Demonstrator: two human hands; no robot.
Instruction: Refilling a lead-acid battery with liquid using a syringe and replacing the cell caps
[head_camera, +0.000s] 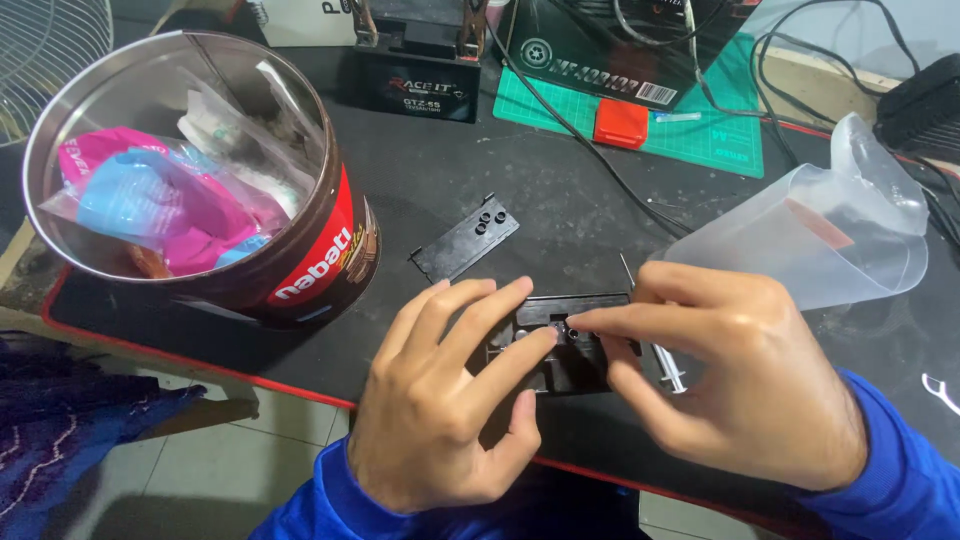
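We steady the flat black plastic housing on the black desk mat with left hand fingers spread flat, while right hand pinches something tiny over it. It could slip and roll; the loose black plastic cover at eleven o'clock and syringe at three o'clock could get knocked.

Both hands' fingers on small black plastic part, beside round tin.

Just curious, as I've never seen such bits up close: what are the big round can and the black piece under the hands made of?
The can looks like metal: a shiny silvery inside and rolled rim, with a glossy red and brown printed outside. The black piece seems to be moulded plastic, matte and dull, with ribs and small round holes; I can't be sure.
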